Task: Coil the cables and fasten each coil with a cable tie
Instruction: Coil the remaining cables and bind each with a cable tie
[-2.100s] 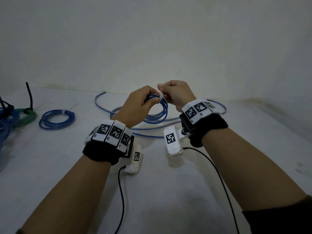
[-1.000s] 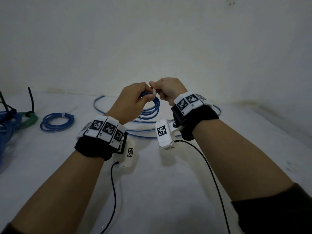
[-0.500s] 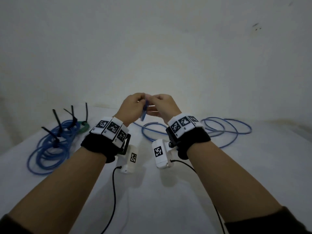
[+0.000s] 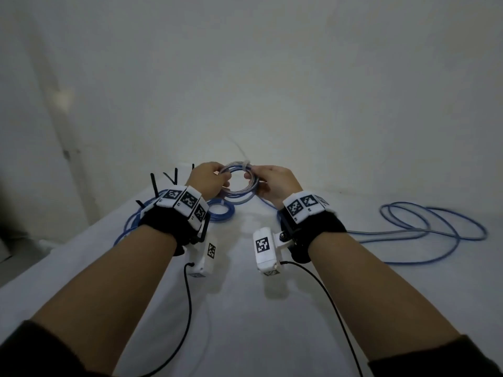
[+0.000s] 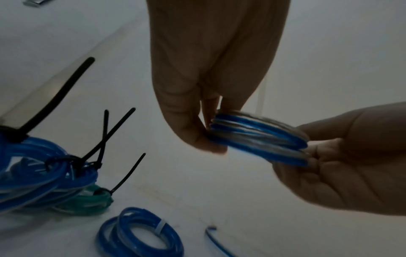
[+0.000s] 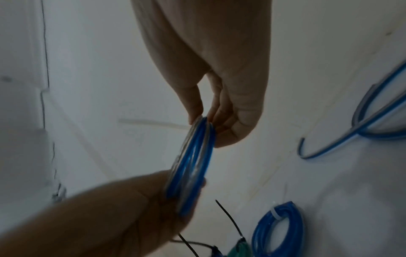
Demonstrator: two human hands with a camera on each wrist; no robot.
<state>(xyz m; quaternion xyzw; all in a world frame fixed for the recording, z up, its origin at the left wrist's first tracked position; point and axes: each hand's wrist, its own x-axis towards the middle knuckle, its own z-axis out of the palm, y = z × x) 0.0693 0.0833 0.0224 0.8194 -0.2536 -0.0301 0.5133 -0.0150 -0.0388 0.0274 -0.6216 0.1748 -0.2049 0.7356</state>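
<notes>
coil (image 4: pixel 239 182): raised above the table, between both hands
left hand (image 4: pixel 208 180): fingers pinch its left rim
right hand (image 4: pixel 275 183): fingers pinch its right rim

Blue-and-white coil (image 4: pixel 239 183), white tie (image 4: pixel 247 168); black ties (image 5: pixel 105 137) on blue bundle (image 5: pixel 39 175); green coil (image 5: pixel 92 203).

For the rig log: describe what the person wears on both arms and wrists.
Each wrist carries a black band topped by white blocks printed with black square markers. A white camera box bearing one such marker hangs beneath each wrist, trailing a thin black cable. Dark sleeves cover the upper forearms. The hands are bare.
</notes>
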